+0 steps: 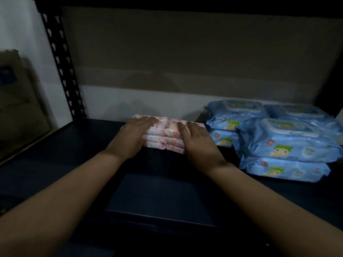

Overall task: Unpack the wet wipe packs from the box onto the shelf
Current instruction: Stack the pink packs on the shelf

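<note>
Both forearms reach in from the bottom edge toward the middle of the dark shelf (55,151). Left hand (132,138) lies flat on the left pile of pink wipe packs (157,133), fingers straight and close together, palm wrapped a little over the near end. Right hand (197,140) does the same on the right pile, fingers straight and laid over the top pack. Neither grip pinches anything; both press down and forward. My guess is that this squares the two small piles and nudges them back toward the wall, so they sit in line and stay stacked, since soft packs slide easily on one another.

Just to the right, close beside the pink ones, the blue wipe packs (289,143) stand in low stacks, lids up, which keeps them flat and steady. A gap between pink and blue is hard to make out in the dim light.

At far left, outside the shelf's black upright (61,65), a blurred cardboard box (16,101) stands. Whether it is the one being emptied cannot be told.
</note>
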